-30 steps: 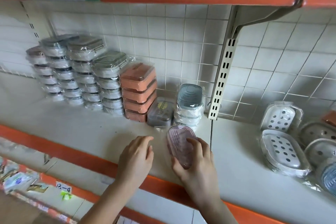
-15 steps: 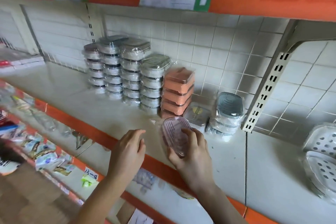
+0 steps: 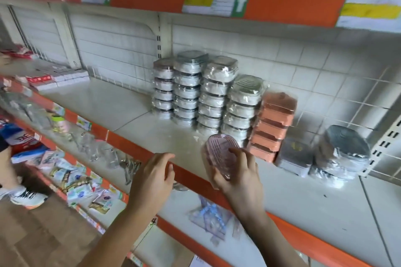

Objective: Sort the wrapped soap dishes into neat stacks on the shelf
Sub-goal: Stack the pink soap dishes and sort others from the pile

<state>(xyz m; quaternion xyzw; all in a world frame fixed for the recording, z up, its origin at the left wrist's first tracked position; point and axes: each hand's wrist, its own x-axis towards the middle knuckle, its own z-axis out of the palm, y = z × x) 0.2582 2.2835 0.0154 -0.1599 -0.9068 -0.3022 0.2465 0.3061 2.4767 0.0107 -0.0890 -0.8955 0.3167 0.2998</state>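
We hold a pink dish (image 3: 219, 155) in our right hand (image 3: 237, 174), thumb under its near end and fingers curled over its ribbed face, so it stands tilted on edge above the front of the shelf (image 3: 134, 110). Our left hand (image 3: 152, 176) holds nothing; its fingers are loosely bent, the tips resting on the orange shelf edge (image 3: 191, 174).

The dish looks small and light, a thin hard plastic shell in clear film. We judge it stiff enough to take a firm pinch, but the wrap is glossy and likely slippery, so a grip across the long rims, thumb one side and fingers the other, should hold better than pressure on the ribbed middle. The loose film could crinkle or slide over the plastic.

At the back stand the grey stacks (image 3: 208, 93), tidy columns touching each other, with an orange stack (image 3: 273, 125) just beside them and two low grey piles (image 3: 345, 154) further right. No pink stack shows, so we judge this dish needs a fresh spot on the bare shelf in front, laid flat.
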